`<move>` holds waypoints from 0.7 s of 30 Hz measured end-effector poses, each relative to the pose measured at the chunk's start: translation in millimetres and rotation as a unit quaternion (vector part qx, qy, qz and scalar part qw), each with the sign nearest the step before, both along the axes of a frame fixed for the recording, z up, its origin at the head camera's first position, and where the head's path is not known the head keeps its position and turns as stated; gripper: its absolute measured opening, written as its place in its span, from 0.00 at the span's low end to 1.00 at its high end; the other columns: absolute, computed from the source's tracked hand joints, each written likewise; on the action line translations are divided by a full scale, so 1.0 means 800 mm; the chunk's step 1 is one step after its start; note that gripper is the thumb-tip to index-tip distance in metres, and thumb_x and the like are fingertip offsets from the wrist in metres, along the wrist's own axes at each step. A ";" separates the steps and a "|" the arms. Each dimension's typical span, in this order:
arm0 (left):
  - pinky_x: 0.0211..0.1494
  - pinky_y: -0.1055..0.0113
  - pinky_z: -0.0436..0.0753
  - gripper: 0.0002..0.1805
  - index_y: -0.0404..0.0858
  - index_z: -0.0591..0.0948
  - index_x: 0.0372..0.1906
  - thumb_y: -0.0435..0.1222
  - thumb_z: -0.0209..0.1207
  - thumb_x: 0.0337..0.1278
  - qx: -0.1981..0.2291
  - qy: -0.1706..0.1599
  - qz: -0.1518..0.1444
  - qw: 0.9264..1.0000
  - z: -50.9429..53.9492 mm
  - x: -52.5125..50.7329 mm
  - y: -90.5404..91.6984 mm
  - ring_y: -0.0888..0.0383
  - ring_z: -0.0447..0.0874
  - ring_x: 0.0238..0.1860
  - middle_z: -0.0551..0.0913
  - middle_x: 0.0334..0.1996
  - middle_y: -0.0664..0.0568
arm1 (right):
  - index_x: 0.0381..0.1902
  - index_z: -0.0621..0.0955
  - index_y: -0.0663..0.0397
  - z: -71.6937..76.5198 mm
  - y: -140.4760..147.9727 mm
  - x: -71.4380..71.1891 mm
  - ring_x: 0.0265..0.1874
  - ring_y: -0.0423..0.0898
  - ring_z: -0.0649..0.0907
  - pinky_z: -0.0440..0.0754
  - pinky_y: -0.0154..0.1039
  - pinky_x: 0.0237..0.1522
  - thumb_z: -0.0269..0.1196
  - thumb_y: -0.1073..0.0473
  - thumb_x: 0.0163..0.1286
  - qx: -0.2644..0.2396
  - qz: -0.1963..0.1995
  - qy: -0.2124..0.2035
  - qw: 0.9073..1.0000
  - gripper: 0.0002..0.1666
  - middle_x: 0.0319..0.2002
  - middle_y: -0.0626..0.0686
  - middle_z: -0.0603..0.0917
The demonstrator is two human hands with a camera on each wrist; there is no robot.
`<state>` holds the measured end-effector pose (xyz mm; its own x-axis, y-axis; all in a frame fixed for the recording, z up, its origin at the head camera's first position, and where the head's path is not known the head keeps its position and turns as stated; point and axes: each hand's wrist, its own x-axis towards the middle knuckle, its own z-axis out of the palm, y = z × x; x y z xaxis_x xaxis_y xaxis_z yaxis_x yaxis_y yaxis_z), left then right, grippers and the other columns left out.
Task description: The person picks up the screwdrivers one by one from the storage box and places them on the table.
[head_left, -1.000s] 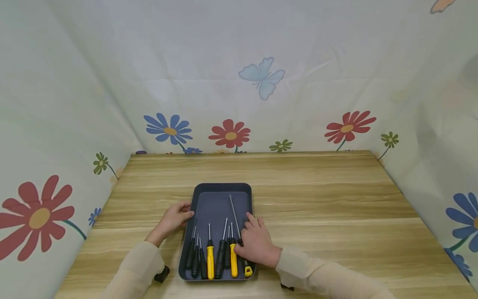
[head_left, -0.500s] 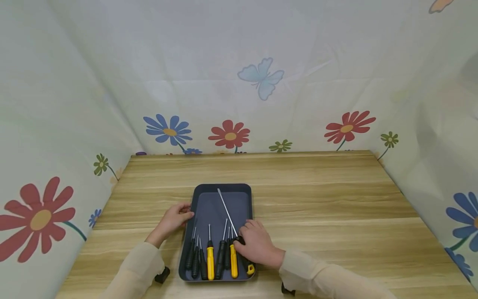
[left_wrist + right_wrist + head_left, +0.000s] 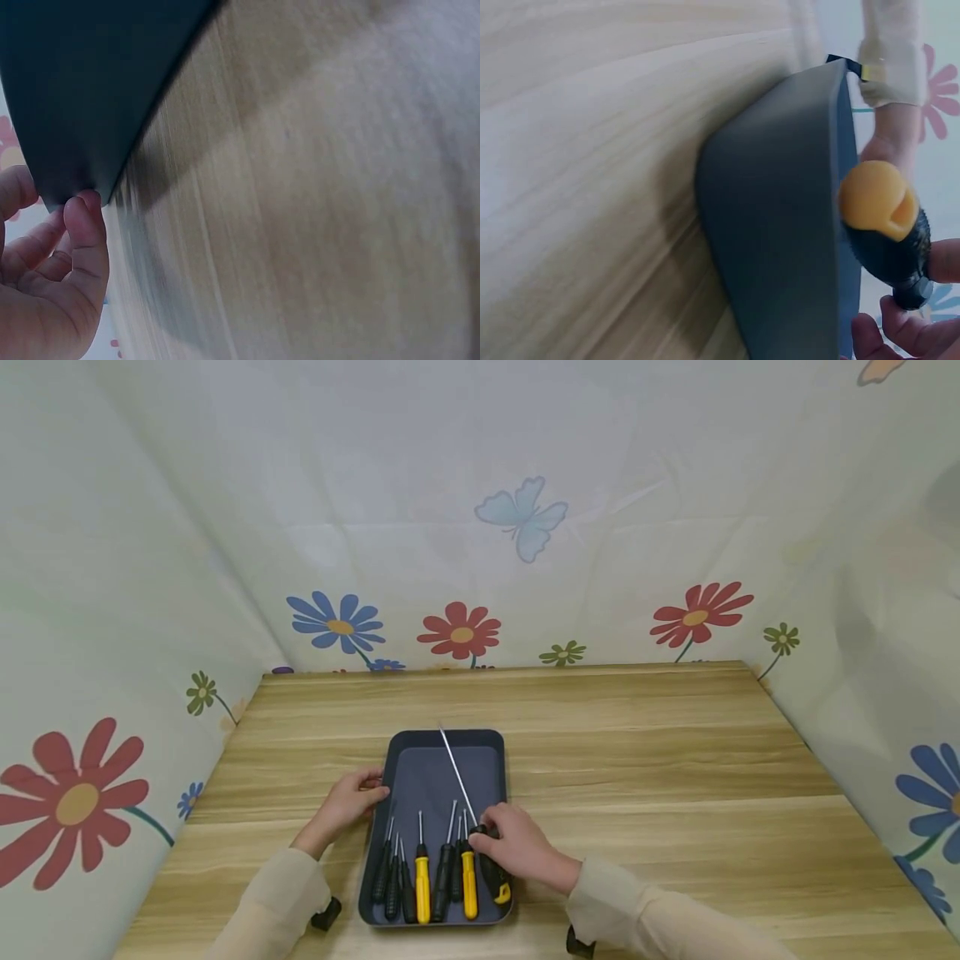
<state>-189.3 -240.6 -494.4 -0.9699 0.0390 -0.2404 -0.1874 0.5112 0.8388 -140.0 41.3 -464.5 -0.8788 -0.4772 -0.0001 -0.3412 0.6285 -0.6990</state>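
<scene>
A dark blue-grey tray (image 3: 427,777) lies on the table with several screwdrivers in its near half. My right hand (image 3: 521,847) grips the long screwdriver (image 3: 459,772) by its black handle, whose yellow butt end (image 3: 874,199) fills part of the right wrist view. Its shaft slants up and left, the tip over the tray's far rim. At the tray's left side, my left hand (image 3: 348,797) holds the edge; in the left wrist view, the thumb (image 3: 86,225) and fingers meet the dark wall. Beside the gripped tool lies a yellow-handled screwdriver (image 3: 469,885).
Another yellow-handled screwdriver (image 3: 423,885) lies mid-tray, among several black-handled ones (image 3: 392,889). The wooden table (image 3: 675,760) extends on both sides. Flower-printed cloth (image 3: 615,543) hangs behind and beside it.
The long screwdriver's tip has swung left and risen to the far rim, as my right hand has taken hold of its handle and lifted it slightly. The left hand stays put.
</scene>
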 end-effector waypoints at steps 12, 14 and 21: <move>0.37 0.64 0.78 0.25 0.28 0.65 0.59 0.33 0.52 0.56 0.001 -0.003 -0.003 1.000 0.004 0.000 0.001 0.52 0.75 0.43 0.72 0.49 0.35 | 0.34 0.75 0.60 0.021 0.018 -0.013 0.25 0.42 0.70 0.68 0.33 0.26 0.59 0.54 0.60 -0.085 -0.039 -0.102 0.990 0.13 0.27 0.50 0.74; 0.38 0.63 0.78 0.25 0.28 0.65 0.58 0.34 0.52 0.56 0.007 -0.004 -0.003 1.000 0.004 0.000 0.000 0.51 0.75 0.44 0.71 0.49 0.34 | 0.34 0.75 0.60 0.022 0.021 -0.017 0.26 0.43 0.70 0.67 0.34 0.26 0.58 0.54 0.60 -0.098 -0.052 -0.122 0.986 0.14 0.27 0.50 0.73; 0.36 0.63 0.79 0.29 0.26 0.66 0.56 0.40 0.56 0.54 0.029 0.021 -0.025 0.999 0.006 0.005 -0.004 0.52 0.76 0.41 0.72 0.46 0.34 | 0.34 0.73 0.61 0.024 0.035 -0.028 0.24 0.43 0.69 0.68 0.35 0.25 0.58 0.56 0.61 -0.136 -0.091 -0.165 0.973 0.12 0.25 0.50 0.71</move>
<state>-185.1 -243.6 -489.9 -0.9757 0.1004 -0.1949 -0.1262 0.4695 0.8739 -162.6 69.1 -445.5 -0.9219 -0.3364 -0.1924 0.0297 0.4336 -0.9006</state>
